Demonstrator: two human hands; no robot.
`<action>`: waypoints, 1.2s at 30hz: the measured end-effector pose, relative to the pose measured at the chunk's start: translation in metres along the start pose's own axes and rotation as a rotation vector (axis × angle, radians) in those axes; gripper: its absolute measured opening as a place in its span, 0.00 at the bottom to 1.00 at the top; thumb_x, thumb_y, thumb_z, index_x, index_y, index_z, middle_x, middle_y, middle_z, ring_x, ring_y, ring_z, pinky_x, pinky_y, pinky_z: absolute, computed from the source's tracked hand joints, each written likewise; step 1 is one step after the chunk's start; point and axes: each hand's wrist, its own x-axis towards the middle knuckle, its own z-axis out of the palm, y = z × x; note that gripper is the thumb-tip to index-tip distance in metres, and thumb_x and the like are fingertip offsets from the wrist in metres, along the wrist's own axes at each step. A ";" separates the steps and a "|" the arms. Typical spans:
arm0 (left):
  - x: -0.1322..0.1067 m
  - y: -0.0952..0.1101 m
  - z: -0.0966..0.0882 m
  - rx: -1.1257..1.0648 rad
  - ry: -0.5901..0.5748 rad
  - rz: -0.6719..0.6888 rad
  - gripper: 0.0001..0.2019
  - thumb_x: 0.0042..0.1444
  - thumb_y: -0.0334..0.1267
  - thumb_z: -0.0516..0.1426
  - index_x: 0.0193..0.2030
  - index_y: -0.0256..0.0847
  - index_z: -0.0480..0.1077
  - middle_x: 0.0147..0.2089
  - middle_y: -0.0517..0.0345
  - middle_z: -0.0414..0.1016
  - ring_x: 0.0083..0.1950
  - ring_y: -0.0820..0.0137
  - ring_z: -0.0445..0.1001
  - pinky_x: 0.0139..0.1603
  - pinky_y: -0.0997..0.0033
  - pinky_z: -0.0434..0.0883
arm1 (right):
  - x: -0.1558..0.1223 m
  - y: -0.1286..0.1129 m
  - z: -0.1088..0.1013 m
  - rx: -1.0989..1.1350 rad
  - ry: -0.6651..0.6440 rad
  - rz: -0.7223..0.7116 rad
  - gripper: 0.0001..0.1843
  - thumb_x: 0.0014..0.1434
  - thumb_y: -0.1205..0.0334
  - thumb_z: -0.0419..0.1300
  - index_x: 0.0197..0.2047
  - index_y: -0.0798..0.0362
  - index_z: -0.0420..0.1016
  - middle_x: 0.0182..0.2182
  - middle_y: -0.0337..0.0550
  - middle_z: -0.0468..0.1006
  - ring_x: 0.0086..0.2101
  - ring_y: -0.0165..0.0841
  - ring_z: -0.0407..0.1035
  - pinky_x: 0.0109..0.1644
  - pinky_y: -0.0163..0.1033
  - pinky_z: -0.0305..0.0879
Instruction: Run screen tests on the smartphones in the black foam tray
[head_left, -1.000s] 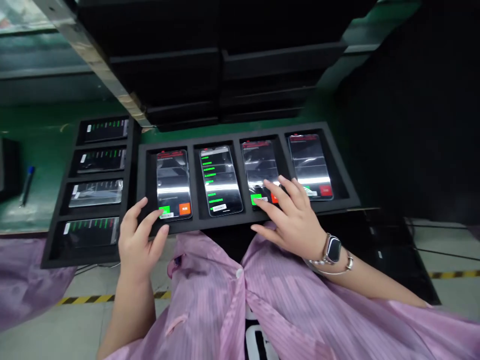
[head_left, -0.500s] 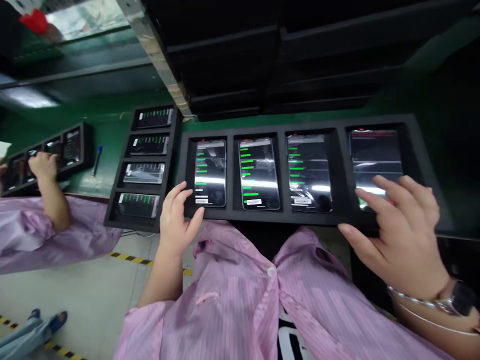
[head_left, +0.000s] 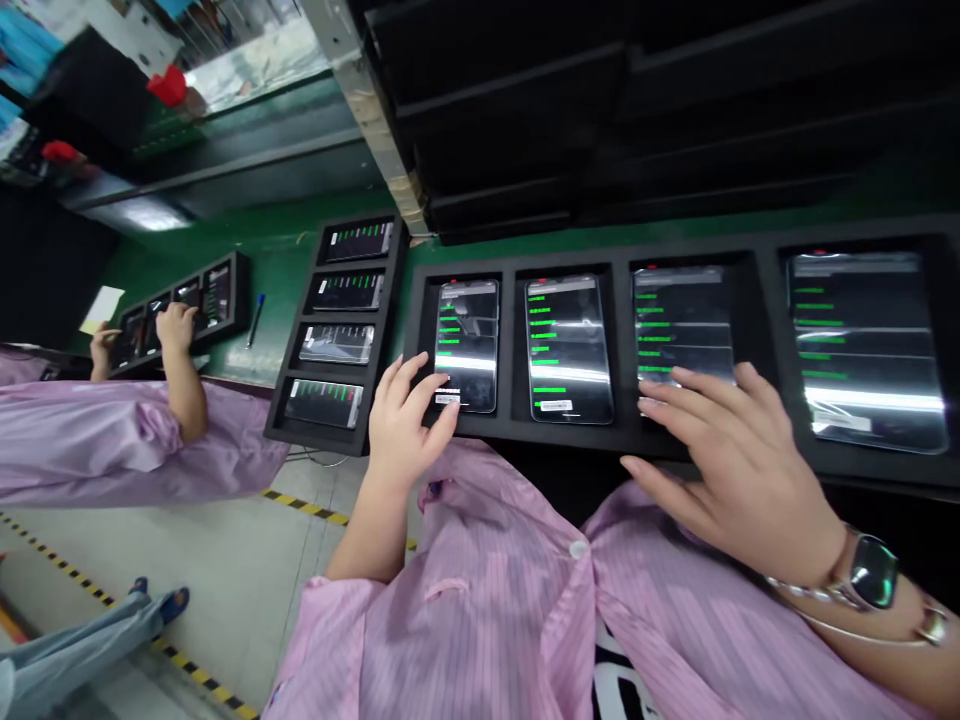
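A black foam tray [head_left: 517,432] lies before me with several smartphones in its slots, their dark screens lit with green text lines. My left hand [head_left: 409,420] is open at the lower left corner of the leftmost phone [head_left: 466,345]; whether a fingertip touches it I cannot tell. Beside that lies a second phone [head_left: 574,350], with a white label near its bottom. Spread over the lower part of the third phone [head_left: 679,320] is my right hand [head_left: 739,465], open and holding nothing. At the right end, the fourth phone [head_left: 870,340] is uncovered.
Another black tray [head_left: 375,390] of phones stands sideways at the left. Beyond it are a blue-capped pen [head_left: 255,320] and a co-worker's hand [head_left: 176,328] over a further tray [head_left: 238,290]. Dark stacked shapes [head_left: 517,100] and a taped post [head_left: 379,130] stand behind.
My right hand has shifted left from the fourth phone to the third. The fourth screen now displays green lines. My view has turned left, and my left hand stays by the first phone.
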 end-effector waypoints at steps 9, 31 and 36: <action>0.035 0.053 0.010 0.066 -0.143 0.244 0.22 0.66 0.55 0.62 0.61 0.49 0.75 0.73 0.45 0.67 0.78 0.42 0.56 0.76 0.32 0.54 | -0.005 -0.002 -0.004 0.105 0.032 -0.097 0.15 0.63 0.66 0.67 0.52 0.53 0.74 0.46 0.48 0.84 0.52 0.47 0.77 0.68 0.66 0.64; 0.047 0.046 0.018 0.018 -0.175 0.170 0.30 0.65 0.54 0.62 0.70 0.47 0.65 0.74 0.40 0.63 0.79 0.39 0.54 0.75 0.34 0.57 | -0.040 0.039 -0.047 -0.228 0.049 0.362 0.28 0.70 0.50 0.61 0.67 0.55 0.67 0.53 0.56 0.80 0.58 0.54 0.73 0.69 0.69 0.61; 0.062 0.020 -0.001 0.003 -0.120 -0.023 0.32 0.66 0.57 0.60 0.72 0.46 0.62 0.74 0.39 0.63 0.78 0.39 0.55 0.76 0.30 0.53 | -0.041 0.062 -0.060 -0.113 0.104 0.423 0.29 0.69 0.48 0.62 0.68 0.52 0.68 0.56 0.56 0.78 0.59 0.51 0.72 0.68 0.63 0.66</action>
